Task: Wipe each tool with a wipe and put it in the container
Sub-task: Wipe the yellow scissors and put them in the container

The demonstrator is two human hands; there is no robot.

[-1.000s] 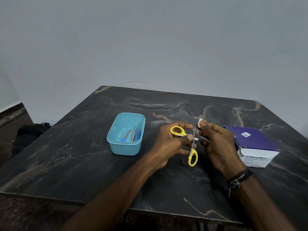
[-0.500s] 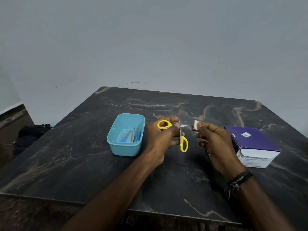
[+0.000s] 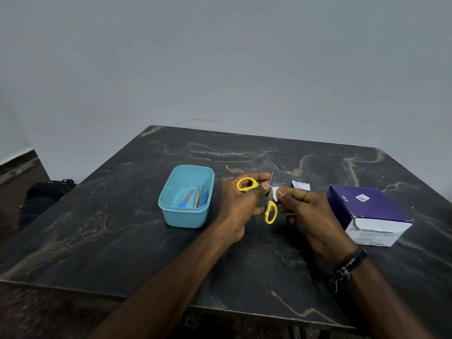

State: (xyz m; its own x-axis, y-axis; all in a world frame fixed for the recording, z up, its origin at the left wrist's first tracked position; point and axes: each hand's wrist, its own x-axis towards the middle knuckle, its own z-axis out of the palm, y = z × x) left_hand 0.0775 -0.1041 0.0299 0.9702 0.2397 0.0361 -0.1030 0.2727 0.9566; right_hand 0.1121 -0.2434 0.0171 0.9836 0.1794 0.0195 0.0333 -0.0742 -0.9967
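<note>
My left hand [image 3: 241, 206] holds yellow-handled scissors [image 3: 270, 211] spread open above the table, one handle loop at my fingers, the other hanging down. A small white wipe [image 3: 275, 193] is pinched in my right hand [image 3: 310, 216] and pressed against the blade near the pivot. The light blue container [image 3: 171, 216] stands left of my hands and holds several small tools with blue handles [image 3: 195, 198].
A purple and white box of alcohol swabs [image 3: 371, 214] sits at the right. A torn white wrapper [image 3: 300, 185] lies on the dark marble table [image 3: 122, 241] behind my right hand. A black bag [image 3: 44, 194] lies on the floor at the left.
My left hand shifted the scissors left toward the container and back. My right hand drew the wipe off the blade, then brought it back onto it near the pivot.
</note>
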